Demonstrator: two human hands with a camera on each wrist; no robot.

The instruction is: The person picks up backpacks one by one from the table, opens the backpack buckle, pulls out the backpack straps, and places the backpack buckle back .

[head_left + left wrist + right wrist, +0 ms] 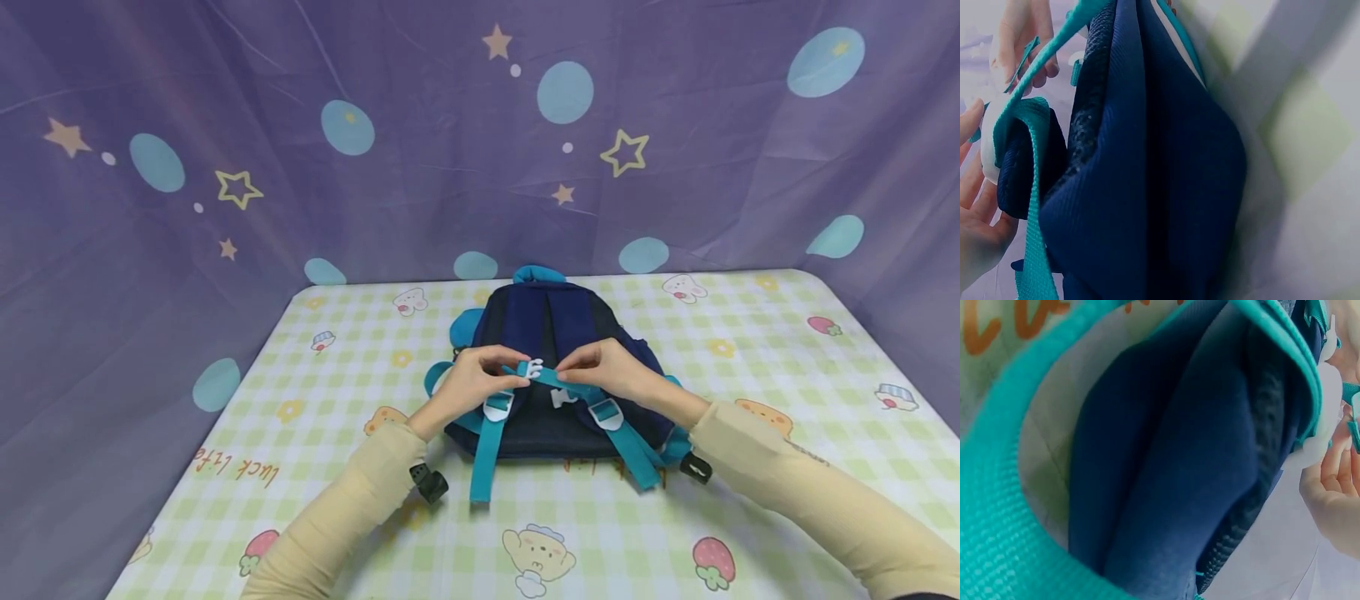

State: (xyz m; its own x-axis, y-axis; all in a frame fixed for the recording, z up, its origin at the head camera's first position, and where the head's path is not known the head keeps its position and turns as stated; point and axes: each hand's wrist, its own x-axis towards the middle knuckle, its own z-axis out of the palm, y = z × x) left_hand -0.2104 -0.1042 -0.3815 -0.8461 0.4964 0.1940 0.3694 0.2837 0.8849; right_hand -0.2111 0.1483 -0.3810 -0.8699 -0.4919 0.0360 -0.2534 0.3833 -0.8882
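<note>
A navy and black backpack (525,312) lies on the table with its straps upward. Over its middle, a white plastic buckle (534,368) sits on teal webbing between the two hands. Thumb and finger of the left hand (480,377) pinch the teal webbing just left of this buckle. On its other side, the right hand (611,369) pinches the teal strap (551,377). Another white buckle piece (562,398) hangs below the right fingers. The left wrist view shows the bag's navy side (1191,156) close up, and the right wrist view its opposite side (1166,456).
White strap adjusters (498,406) join teal shoulder strap ends (487,467) that hang over the bag's near edge. Small black devices (429,482) sit below both sleeves. A green checked tablecloth (337,500) covers the table; a purple curtain (450,183) hangs behind.
</note>
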